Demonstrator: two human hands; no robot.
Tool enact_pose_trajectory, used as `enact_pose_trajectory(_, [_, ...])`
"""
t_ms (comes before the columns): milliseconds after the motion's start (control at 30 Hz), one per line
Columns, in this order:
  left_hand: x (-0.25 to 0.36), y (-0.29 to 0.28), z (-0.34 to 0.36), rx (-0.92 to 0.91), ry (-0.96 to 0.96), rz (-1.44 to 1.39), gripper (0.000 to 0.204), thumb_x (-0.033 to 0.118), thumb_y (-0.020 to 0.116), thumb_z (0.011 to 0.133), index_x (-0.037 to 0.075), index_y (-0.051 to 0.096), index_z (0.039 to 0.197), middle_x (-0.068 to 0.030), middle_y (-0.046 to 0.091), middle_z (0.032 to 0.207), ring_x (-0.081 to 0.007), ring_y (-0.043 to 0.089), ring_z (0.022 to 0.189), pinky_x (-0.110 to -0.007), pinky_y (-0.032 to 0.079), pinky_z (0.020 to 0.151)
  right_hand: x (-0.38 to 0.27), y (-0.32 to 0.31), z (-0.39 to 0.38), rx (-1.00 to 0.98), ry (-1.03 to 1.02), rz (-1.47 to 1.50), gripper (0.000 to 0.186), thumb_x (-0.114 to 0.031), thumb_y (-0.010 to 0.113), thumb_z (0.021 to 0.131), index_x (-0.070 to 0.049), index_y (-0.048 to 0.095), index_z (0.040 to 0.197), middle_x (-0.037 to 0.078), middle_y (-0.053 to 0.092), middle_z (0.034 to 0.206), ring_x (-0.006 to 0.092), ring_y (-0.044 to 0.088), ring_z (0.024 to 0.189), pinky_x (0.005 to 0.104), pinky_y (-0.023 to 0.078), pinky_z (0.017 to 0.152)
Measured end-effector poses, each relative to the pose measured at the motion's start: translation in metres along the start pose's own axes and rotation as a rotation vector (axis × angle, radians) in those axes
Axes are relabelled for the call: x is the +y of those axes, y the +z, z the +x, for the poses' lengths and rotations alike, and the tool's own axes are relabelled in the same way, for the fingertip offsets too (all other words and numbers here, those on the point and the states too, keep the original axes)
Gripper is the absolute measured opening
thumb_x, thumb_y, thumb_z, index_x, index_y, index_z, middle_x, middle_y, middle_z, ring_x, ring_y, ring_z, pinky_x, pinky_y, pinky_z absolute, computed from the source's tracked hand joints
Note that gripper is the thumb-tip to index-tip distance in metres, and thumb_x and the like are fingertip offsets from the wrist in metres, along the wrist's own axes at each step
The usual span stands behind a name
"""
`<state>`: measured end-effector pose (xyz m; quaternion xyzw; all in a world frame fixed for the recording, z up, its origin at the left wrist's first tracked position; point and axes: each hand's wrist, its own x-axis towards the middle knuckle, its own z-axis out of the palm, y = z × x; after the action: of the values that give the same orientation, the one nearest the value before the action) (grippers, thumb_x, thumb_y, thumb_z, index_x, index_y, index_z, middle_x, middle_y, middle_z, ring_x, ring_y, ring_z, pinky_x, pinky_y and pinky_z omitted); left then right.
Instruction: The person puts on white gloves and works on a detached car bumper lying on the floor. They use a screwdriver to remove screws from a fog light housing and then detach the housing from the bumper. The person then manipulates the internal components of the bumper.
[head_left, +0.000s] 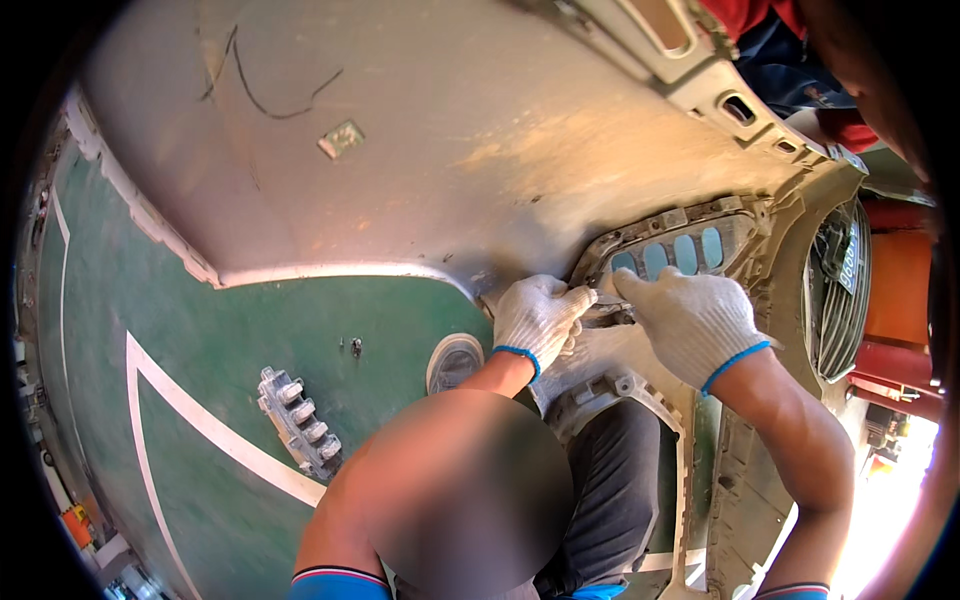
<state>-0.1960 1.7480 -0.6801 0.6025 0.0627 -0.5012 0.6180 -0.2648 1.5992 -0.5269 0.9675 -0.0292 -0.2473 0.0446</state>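
A large car bumper (pixel 400 190), its dull inner side facing me, spans the view from upper left to lower right. A dark-framed trim insert (pixel 690 250) with several oval openings sits in it at centre right. My left hand (pixel 540 318), in a white knit glove with a blue cuff, is closed just below the insert's left end. My right hand (pixel 692 318), gloved alike, is closed over the insert's lower edge, its bent fingers near the left hand's thumb. A thin pale piece shows between the two hands; its kind and anything else in the fingers is hidden.
A grey bracket (pixel 300 425) with several lugs lies on the green floor (pixel 230 350), near small loose parts (pixel 355 347). My shoe (pixel 455 362) is beside the bumper. Another person's dark and red clothing (pixel 790 65) shows at upper right, above a car grille (pixel 840 290).
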Motion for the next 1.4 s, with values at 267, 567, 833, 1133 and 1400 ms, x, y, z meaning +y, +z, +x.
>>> enact_pose_trajectory(267, [0.009, 0.005, -0.003, 0.069, -0.038, 0.017, 0.024, 0.02, 0.085, 0.09, -0.001, 0.073, 0.092, -0.0061, 0.067, 0.068, -0.0132, 0.06, 0.053, -0.03, 0.051, 0.049, 0.001, 0.007, -0.006, 0.073, 0.002, 0.062, 0.033, -0.01, 0.062, 0.092, -0.015, 0.063, 0.124, 0.018, 0.072, 0.09, 0.0389, 0.075, 0.076, 0.05, 0.058, 0.061])
enact_pose_trajectory(567, [0.017, -0.003, -0.007, 0.089, -0.056, 0.138, 0.029, 0.025, 0.085, 0.088, -0.001, 0.073, 0.089, -0.0058, 0.064, 0.063, -0.0136, 0.057, 0.052, -0.031, 0.046, 0.047, 0.002, -0.037, -0.024, 0.111, 0.047, 0.088, 0.032, -0.014, 0.064, 0.094, -0.016, 0.063, 0.126, 0.015, 0.07, 0.085, 0.0356, 0.075, 0.074, 0.0476, 0.058, 0.061])
enact_pose_trajectory(833, [0.005, -0.004, 0.003, 0.119, 0.133, 0.486, 0.039, 0.039, 0.083, 0.087, 0.001, 0.075, 0.081, -0.0058, 0.064, 0.058, -0.013, 0.06, 0.052, -0.032, 0.048, 0.051, 0.082, -0.029, -0.001, 0.085, -0.06, 0.151, 0.041, -0.023, 0.063, 0.099, -0.015, 0.065, 0.139, 0.021, 0.074, 0.104, 0.0423, 0.071, 0.098, 0.0529, 0.055, 0.085])
enact_pose_trajectory(1133, [0.002, -0.008, 0.004, 0.119, 0.168, 0.532, 0.042, 0.043, 0.082, 0.087, 0.001, 0.078, 0.084, -0.0069, 0.067, 0.06, -0.0147, 0.062, 0.054, -0.034, 0.05, 0.055, 0.087, -0.043, 0.031, -0.211, 0.001, 0.141, 0.042, -0.024, 0.067, 0.097, -0.015, 0.07, 0.138, 0.022, 0.074, 0.107, 0.0405, 0.072, 0.097, 0.0489, 0.055, 0.09])
enact_pose_trajectory(1400, [0.014, -0.009, -0.001, 0.074, 0.108, 0.621, 0.05, 0.053, 0.073, 0.087, 0.003, 0.081, 0.093, -0.02, 0.078, 0.089, -0.0372, 0.075, 0.089, -0.047, 0.056, 0.084, 0.087, -0.047, 0.037, -0.214, -0.04, 0.096, 0.041, -0.029, 0.056, 0.102, -0.016, 0.068, 0.139, 0.024, 0.073, 0.109, 0.0428, 0.07, 0.104, 0.0524, 0.053, 0.095])
